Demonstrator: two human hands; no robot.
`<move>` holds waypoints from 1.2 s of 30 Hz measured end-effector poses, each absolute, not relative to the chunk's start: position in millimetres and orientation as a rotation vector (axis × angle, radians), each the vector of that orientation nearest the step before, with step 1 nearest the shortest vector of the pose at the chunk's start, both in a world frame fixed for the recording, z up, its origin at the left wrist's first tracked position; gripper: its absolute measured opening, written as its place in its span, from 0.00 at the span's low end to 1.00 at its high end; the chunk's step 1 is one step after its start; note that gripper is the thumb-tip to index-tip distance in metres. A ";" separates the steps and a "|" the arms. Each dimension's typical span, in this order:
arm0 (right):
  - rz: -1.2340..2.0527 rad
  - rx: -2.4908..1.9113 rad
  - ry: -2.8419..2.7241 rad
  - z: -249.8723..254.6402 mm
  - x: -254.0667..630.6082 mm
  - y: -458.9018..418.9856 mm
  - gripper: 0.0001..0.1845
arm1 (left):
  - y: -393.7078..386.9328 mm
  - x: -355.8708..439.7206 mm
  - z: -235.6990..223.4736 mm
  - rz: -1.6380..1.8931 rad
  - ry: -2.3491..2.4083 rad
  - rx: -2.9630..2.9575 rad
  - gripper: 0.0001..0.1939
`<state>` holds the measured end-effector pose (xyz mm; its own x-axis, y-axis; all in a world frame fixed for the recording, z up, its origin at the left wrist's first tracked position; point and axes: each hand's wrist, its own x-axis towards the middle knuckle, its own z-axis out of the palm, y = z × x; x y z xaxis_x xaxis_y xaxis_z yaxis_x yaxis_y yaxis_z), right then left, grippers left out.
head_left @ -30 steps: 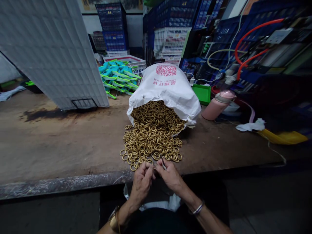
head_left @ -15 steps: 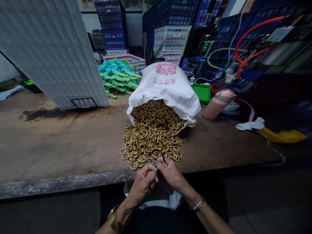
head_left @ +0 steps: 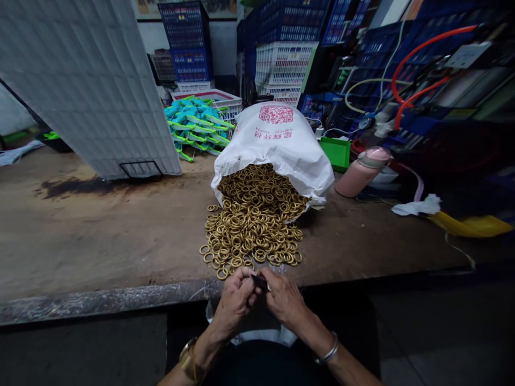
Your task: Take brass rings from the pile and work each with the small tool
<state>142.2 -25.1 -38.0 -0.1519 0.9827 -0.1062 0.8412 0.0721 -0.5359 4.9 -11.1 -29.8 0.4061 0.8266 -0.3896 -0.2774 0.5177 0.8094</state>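
Just past the table's front edge, my left hand (head_left: 236, 296) is closed, its thumb and fingertips pinching a gold ring that the fingers mostly hide. Against it, my right hand (head_left: 286, 301) is closed around a small knife (head_left: 259, 282), whose dark, flat part points toward the left fingertips. The two hands nearly touch. Right beyond them lies a heap of gold rings (head_left: 251, 236), spilling from the mouth of a white woven sack (head_left: 277, 147) with red print, which rests on its side.
The wooden table (head_left: 120, 241) has a worn front edge. A grey ribbed panel (head_left: 100, 91) stands at left. Turquoise and green plastic parts (head_left: 197, 126) are piled behind. To the right are a green tray (head_left: 335, 153), a pink bottle (head_left: 362, 174) and a yellow piece (head_left: 470, 225).
The knife has turned in my right hand, from its dark end pointing up to lying toward the left fingers. Both hands remain close together in front of the heap.
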 end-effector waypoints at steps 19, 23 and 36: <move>0.456 -1.982 -2.062 -35.6 131.6 -8.7 0.14 | -34.9 -14.7 -17.8 0.680 0.805 0.671 0.16; 0.400 -1.996 -2.052 -36.6 120.2 -7.6 0.11 | -31.1 -16.9 -31.1 0.744 0.789 0.613 0.16; 0.476 -1.982 -1.955 -37.0 122.6 -2.0 0.13 | -21.7 -20.4 -32.8 0.854 0.767 0.300 0.11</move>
